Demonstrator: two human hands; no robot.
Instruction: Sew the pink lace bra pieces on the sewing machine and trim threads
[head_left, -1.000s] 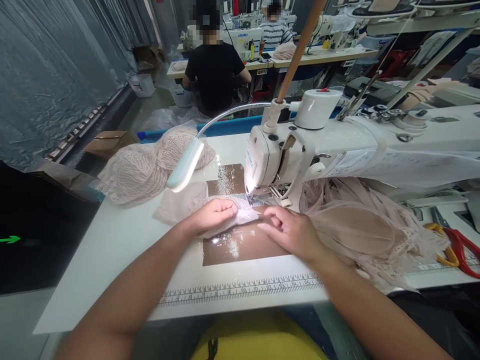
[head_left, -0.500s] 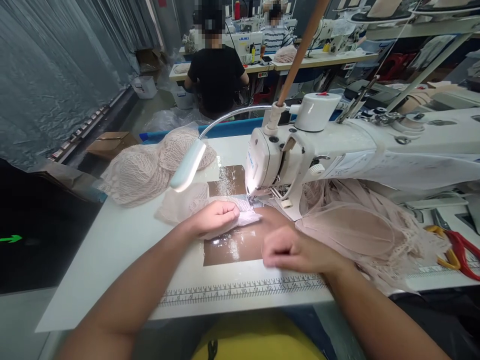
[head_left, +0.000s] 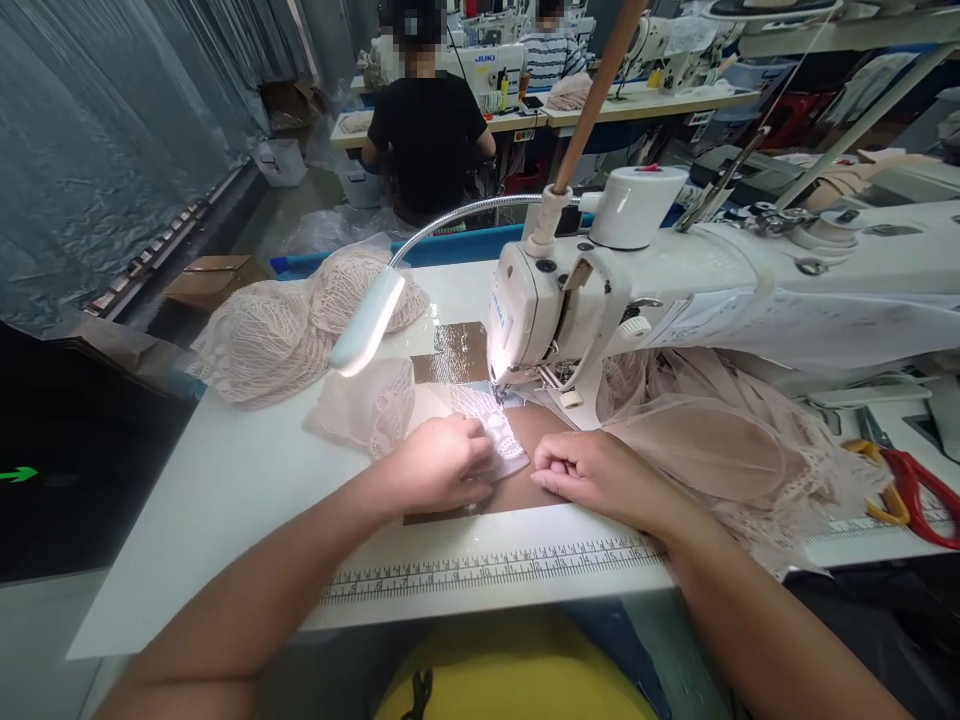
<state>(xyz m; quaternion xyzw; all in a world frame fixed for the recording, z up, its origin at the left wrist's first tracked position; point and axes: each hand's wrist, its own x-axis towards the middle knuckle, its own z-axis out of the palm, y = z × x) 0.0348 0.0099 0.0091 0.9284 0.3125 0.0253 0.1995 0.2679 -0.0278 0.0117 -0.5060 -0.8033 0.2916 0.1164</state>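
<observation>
A pale pink lace bra cup piece (head_left: 504, 440) lies under the needle of a white sewing machine (head_left: 529, 300), its scalloped edge toward me. My left hand (head_left: 442, 465) rests on this lace, fingers bent and a little apart. Further left, more of the sheer lace (head_left: 360, 405) spreads over the table. Just right of the piece, my right hand (head_left: 581, 465) sits on the brown plate (head_left: 540, 425) with its fingers curled in. Nothing shows in that hand.
Finished-looking lace cups (head_left: 270, 330) are piled at the back left. Beige mesh garments (head_left: 705, 450) lie to the right, beside red-handled scissors (head_left: 919, 500). A lamp (head_left: 369, 325) hangs over the table; a ruler strip (head_left: 487, 570) runs along its front edge. A co-worker (head_left: 427, 140) sits ahead.
My left hand has gone from a closed grip on the lace to lying over it, and the lace now lies flatter. My right hand, blurred before, is still beside it.
</observation>
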